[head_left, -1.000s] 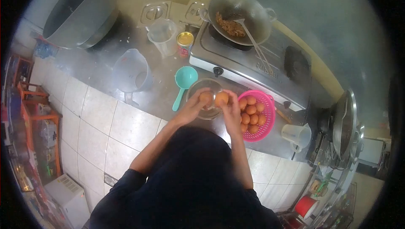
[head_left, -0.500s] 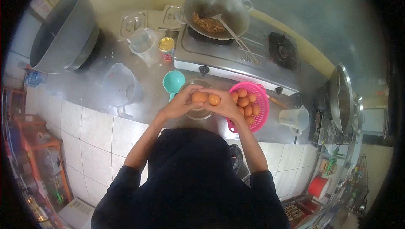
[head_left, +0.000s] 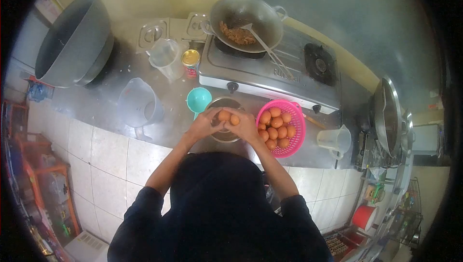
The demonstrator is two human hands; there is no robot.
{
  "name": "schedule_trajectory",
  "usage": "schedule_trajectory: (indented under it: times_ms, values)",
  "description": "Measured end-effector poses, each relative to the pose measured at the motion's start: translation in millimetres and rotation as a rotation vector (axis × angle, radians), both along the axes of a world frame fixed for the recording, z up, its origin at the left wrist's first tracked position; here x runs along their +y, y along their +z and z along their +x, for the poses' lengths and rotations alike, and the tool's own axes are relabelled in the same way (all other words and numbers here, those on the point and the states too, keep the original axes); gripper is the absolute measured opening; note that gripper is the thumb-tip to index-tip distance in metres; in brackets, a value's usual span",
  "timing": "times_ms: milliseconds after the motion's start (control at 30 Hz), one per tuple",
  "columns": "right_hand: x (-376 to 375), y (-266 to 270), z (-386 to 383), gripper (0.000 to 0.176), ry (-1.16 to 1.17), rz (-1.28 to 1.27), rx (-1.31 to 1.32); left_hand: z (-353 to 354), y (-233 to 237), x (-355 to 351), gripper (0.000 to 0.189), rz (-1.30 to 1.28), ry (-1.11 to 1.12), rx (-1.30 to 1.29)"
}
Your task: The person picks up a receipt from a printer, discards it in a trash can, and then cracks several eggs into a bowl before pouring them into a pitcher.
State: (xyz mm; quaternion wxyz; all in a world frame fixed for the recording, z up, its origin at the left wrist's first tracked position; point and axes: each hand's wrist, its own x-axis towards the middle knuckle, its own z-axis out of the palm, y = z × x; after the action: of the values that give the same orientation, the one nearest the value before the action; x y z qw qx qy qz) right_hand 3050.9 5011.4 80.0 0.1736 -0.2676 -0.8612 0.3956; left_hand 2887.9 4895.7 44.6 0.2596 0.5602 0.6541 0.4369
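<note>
My left hand (head_left: 203, 123) is closed around a brown egg (head_left: 224, 115). Another brown egg (head_left: 235, 119) sits in my right hand (head_left: 246, 126), and the two eggs are side by side, nearly or just touching. Both hands are above a round metal bowl (head_left: 225, 141), which they partly cover, so its contents are hard to make out. To the right of the bowl stands a pink perforated basket (head_left: 301, 139) holding several brown eggs (head_left: 276, 122). A turquoise scoop-like cup (head_left: 198, 99) rests just behind my left hand.
Behind the hands, a wok (head_left: 263, 13) with browned food and a spatula (head_left: 265, 45) sits on the gas stove (head_left: 222, 81). Plastic jugs (head_left: 140, 103) and a tin can (head_left: 191, 63) stand left; another jug (head_left: 335, 139) stands right. A large grey pot (head_left: 91, 45) is far left.
My hands have tilted and the two eggs have come closer together over the bowl. More of the basket's eggs show as my right hand shifted left. The view has moved slightly.
</note>
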Motion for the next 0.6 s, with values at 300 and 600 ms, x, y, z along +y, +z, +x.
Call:
schedule_trajectory:
  times_ms: [300,600]
  values:
    - [-17,-23,2,0.049,-0.064,0.043,0.112,-4,-22,0,0.056,0.153,-0.05,0.212]
    - [-24,-18,11,0.05,-0.048,0.029,0.207,-19,1,-1,0.054,-0.097,-0.212,-0.271]
